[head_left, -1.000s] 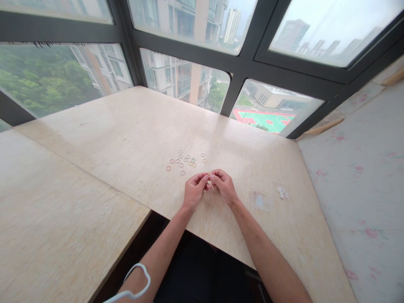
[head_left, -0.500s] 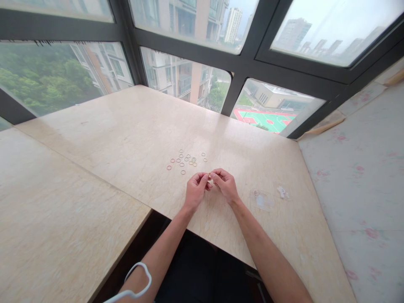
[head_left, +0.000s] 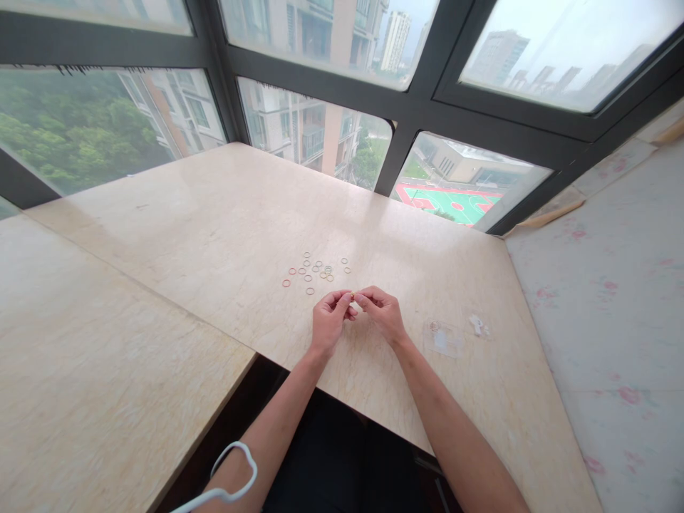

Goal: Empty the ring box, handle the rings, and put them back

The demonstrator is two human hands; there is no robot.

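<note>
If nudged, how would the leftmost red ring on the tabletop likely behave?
The leftmost red ring is probably light, its band being thin. Lying flat on the smooth-looking tabletop, it would likely slide rather than roll. Its round outline suggests it may keep its shape, though its material cannot be told at this size.

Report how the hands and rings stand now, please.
Left hand and right hand together, pinching a small golden item. Loose rings scattered just beyond. Clear plastic packet off to the right.
</note>
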